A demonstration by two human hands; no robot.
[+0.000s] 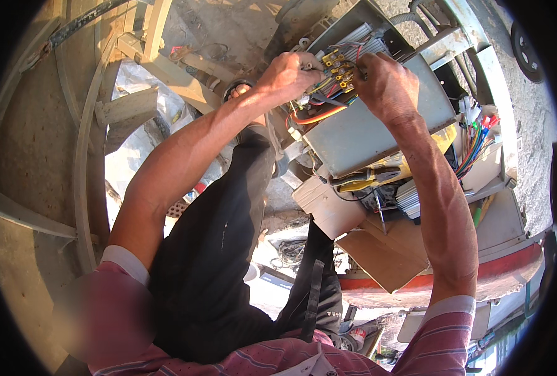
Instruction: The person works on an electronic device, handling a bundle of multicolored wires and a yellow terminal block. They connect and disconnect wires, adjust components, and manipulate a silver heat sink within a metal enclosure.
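My left hand point(291, 78) is closed in a pinch at the left side of a row of brass-yellow terminals point(336, 62) with coloured wires attached; what it grips is too small to name. My right hand point(388, 88) is curled at the right end of the terminals, its fingertips mostly hidden behind the knuckles. The terminals sit by finned aluminium parts point(366, 44) in an open grey metal box point(347, 138). An orange cable point(319, 118) loops below my left hand, beside other loose wires.
Yellow-and-black pliers point(360, 182) and a thin screwdriver point(380, 210) lie below the box, near cardboard point(378, 260) and a bundle of coloured connectors point(485, 125). A curved red-edged body panel point(504, 266) runs along the lower right. Wooden-looking frame members point(84, 188) stand at the left.
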